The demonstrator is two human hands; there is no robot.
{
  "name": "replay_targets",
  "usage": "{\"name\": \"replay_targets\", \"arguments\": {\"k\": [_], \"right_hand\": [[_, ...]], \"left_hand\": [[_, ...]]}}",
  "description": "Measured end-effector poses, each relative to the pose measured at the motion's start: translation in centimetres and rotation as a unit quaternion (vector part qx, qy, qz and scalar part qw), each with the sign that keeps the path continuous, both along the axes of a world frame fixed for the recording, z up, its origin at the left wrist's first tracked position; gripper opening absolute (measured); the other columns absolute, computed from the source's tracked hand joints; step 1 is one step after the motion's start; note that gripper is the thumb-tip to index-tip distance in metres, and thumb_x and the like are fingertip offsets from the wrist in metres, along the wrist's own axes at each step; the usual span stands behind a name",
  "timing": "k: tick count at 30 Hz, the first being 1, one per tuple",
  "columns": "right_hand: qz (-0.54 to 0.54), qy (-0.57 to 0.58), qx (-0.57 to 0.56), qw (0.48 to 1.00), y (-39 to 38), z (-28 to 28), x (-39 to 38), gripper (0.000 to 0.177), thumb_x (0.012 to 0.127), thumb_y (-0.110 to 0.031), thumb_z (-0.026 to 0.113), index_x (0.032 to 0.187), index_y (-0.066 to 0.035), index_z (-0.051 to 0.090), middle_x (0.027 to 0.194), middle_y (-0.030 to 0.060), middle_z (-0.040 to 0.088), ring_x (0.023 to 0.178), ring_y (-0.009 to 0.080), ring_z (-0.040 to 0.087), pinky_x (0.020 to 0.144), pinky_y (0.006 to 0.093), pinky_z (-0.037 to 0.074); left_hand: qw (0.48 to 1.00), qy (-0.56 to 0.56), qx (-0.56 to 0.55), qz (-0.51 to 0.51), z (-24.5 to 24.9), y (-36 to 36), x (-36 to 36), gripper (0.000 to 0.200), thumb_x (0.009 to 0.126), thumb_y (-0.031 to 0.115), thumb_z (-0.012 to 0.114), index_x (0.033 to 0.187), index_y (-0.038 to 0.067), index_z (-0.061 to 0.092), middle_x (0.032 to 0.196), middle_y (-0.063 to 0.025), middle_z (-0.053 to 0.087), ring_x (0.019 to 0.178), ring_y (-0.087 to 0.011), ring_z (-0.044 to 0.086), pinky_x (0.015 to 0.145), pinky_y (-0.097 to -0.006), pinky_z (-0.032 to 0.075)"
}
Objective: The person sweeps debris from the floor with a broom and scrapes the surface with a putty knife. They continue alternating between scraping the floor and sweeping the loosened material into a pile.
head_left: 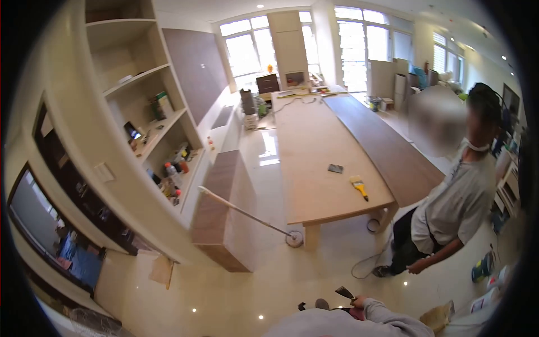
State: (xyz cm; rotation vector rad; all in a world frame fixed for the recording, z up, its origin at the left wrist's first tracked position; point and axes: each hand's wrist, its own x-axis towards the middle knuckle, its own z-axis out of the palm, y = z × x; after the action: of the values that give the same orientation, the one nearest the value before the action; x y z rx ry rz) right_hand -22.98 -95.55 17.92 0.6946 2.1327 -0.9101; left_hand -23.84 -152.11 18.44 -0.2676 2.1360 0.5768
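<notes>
Near the bottom edge, my right hand (358, 303) is closed around a small dark-bladed scraper (344, 292), its blade pointing up and left. A grey sleeve covers that arm. My left hand does not show. Beyond stands a long wooden table (314, 140); on its light top lie a yellow-handled brush (359, 188) and a small dark block (335, 168). A brown panel (387, 149) runs along the table's right side.
A person (455, 196) in a grey shirt stands at right, beside the table. A pole (247, 213) leans on a brown box (224, 208), its base on a round object (293, 239). Shelves (137, 76) line the left. Containers (482, 269) stand at lower right.
</notes>
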Motion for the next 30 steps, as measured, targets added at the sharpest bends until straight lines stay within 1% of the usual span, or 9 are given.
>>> {"name": "replay_targets", "arguments": {"k": [3, 5, 6, 7, 12, 16, 22, 26, 30], "right_hand": [[0.018, -0.013, 0.066, 0.998, 0.9, 0.5, 0.0, 0.04, 0.073, -0.04, 0.061, 0.105, -0.016, 0.064, 0.102, 0.0104, 0.065, 0.093, 0.0267, 0.062, 0.081, 0.037, 0.048], [0.062, -0.043, 0.088, 0.993, 1.5, -0.4, -0.8, 0.04, 0.074, -0.037, 0.058, 0.11, -0.019, 0.062, 0.11, 0.012, 0.062, 0.103, 0.0318, 0.058, 0.088, 0.0394, 0.046], [0.069, -0.047, 0.092, 0.992, 1.6, -0.4, -1.3, 0.041, 0.074, -0.037, 0.058, 0.11, -0.019, 0.062, 0.111, 0.0122, 0.061, 0.103, 0.0318, 0.058, 0.089, 0.0395, 0.045], [0.077, -0.053, 0.097, 0.991, 1.5, 0.3, -1.8, 0.041, 0.074, -0.037, 0.058, 0.111, -0.019, 0.062, 0.112, 0.0124, 0.061, 0.104, 0.0319, 0.058, 0.09, 0.0397, 0.045], [0.093, 0.035, 0.149, 0.984, 1.5, 2.2, -3.8, 0.04, 0.072, -0.039, 0.061, 0.104, -0.016, 0.066, 0.101, 0.0136, 0.065, 0.092, 0.0308, 0.062, 0.081, 0.0389, 0.048], [0.031, 0.062, 0.104, 0.992, 0.9, 4.2, -3.9, 0.04, 0.072, -0.04, 0.062, 0.104, -0.018, 0.066, 0.101, 0.0116, 0.065, 0.093, 0.0303, 0.061, 0.083, 0.0377, 0.047], [0.038, 0.034, 0.118, 0.992, 1.5, 0.4, 1.6, 0.038, 0.073, -0.036, 0.06, 0.106, -0.017, 0.065, 0.094, 0.0096, 0.067, 0.088, 0.027, 0.063, 0.079, 0.0361, 0.049], [-0.02, -0.047, 0.091, 0.995, 1.3, -0.7, 6.0, 0.036, 0.073, -0.031, 0.057, 0.104, -0.015, 0.065, 0.087, 0.009, 0.068, 0.077, 0.0244, 0.065, 0.072, 0.0356, 0.051], [-0.087, -0.083, 0.065, 0.991, 1.6, -1.0, 8.2, 0.036, 0.069, -0.03, 0.06, 0.101, -0.014, 0.066, 0.085, 0.0087, 0.068, 0.074, 0.0233, 0.065, 0.066, 0.0348, 0.05]], "left_hand": [[0.976, 0.128, -0.105, -0.138, 0.7, 2.3, -8.2, 0.046, 0.071, 0.057, 0.062, 0.087, 0.015, 0.07, 0.087, -0.0099, 0.068, 0.086, -0.0295, 0.064, 0.082, -0.0372, 0.049], [0.947, 0.281, -0.059, -0.144, 21.4, 8.0, -15.9, 0.057, 0.06, 0.068, 0.066, 0.067, 0.011, 0.065, 0.068, -0.0117, 0.063, 0.069, -0.03, 0.062, 0.066, -0.0418, 0.049], [0.885, 0.441, -0.021, -0.144, 28.7, 9.1, -19.2, 0.051, 0.056, 0.058, 0.076, 0.056, 0.01, 0.058, 0.059, -0.0099, 0.057, 0.06, -0.0274, 0.058, 0.054, -0.0414, 0.046], [0.732, 0.66, 0.037, -0.162, 37.2, 10.6, -21.5, 0.053, 0.051, 0.048, 0.083, 0.047, 0.01, 0.047, 0.052, -0.0073, 0.048, 0.049, -0.0235, 0.049, 0.046, -0.0397, 0.04], [0.34, 0.885, -0.008, -0.317, 67.8, 15.3, -21.1, 0.055, 0.041, 0.046, 0.077, 0.054, 0.009, 0.037, 0.055, -0.0026, 0.036, 0.05, -0.0196, 0.041, 0.045, -0.0335, 0.033], [0.25, 0.874, -0.029, -0.416, 72.8, 18.6, -18.7, 0.046, 0.048, 0.042, 0.071, 0.054, 0.009, 0.039, 0.056, -0.0028, 0.035, 0.053, -0.0192, 0.041, 0.047, -0.0324, 0.033], [0.339, 0.843, 0.015, -0.417, 68.5, 18.3, -20.0, 0.052, 0.048, 0.049, 0.072, 0.052, 0.01, 0.037, 0.054, -0.0034, 0.037, 0.049, -0.0205, 0.042, 0.044, -0.035, 0.031], [0.62, 0.675, 0.126, -0.379, 50.4, 15.6, -23.2, 0.062, 0.04, 0.055, 0.079, 0.043, 0.008, 0.039, 0.042, -0.0073, 0.038, 0.04, -0.0249, 0.042, 0.042, -0.0371, 0.035], [0.849, 0.401, 0.077, -0.336, 23.8, 11.7, -20.5, 0.063, 0.042, 0.065, 0.077, 0.047, 0.009, 0.051, 0.045, -0.0069, 0.049, 0.043, -0.025, 0.051, 0.049, -0.0358, 0.044]]}}
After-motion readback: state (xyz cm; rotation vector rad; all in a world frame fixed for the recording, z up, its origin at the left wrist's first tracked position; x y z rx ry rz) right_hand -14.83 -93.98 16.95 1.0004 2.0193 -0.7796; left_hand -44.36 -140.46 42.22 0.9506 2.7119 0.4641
